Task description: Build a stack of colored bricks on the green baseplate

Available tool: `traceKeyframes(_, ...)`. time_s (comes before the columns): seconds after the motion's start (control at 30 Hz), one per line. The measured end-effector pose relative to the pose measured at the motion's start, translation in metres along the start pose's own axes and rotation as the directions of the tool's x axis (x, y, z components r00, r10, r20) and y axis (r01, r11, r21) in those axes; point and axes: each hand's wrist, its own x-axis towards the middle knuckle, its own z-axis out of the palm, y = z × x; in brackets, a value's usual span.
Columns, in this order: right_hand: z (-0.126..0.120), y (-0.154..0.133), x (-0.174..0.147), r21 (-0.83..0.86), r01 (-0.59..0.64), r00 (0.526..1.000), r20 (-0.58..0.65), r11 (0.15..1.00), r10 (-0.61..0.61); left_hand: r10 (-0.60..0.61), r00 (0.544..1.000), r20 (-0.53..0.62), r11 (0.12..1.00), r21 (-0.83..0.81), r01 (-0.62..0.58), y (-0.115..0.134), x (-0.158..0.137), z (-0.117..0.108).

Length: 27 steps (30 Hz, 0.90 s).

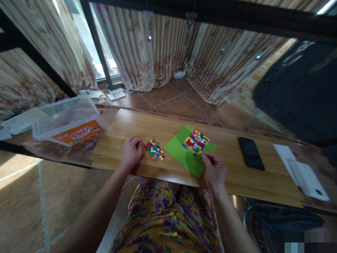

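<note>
A green studded baseplate (178, 143) lies turned at an angle on the wooden board. Small bricks of many colours form a tight block (196, 142) on its far part. My right hand (216, 169) reaches over the plate's right edge, thumb and forefinger pinched at the near edge of the block. A tiny orange-red brick (203, 153) shows at those fingertips. My left hand (132, 150) rests on the board with curled fingers; whatever they hold, if anything, is hidden. Just right of it lies a pile of loose small bricks (154, 149).
A black phone (251, 153) lies right of the plate, with a white flat piece (308, 177) at the far right. On the left stands a clear plastic tub (68, 121) with an orange label. A dark bar (210, 19) crosses above; striped curtains (163, 52) hang behind.
</note>
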Motion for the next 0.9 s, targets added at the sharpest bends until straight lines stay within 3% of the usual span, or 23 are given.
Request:
traceKeyframes(0.63,-0.003,0.007,0.004,-0.015,0.008,1.0,-0.019,1.0,-0.009,0.011,1.0,-0.007,1.0,0.002,-0.011,0.0,0.0,0.0)
traceKeyframes(0.9,0.001,-0.014,0.005,-0.006,0.031,0.999,-0.01,1.0,-0.031,0.008,1.0,0.004,1.0,0.002,-0.008,-0.002,0.0,0.0)
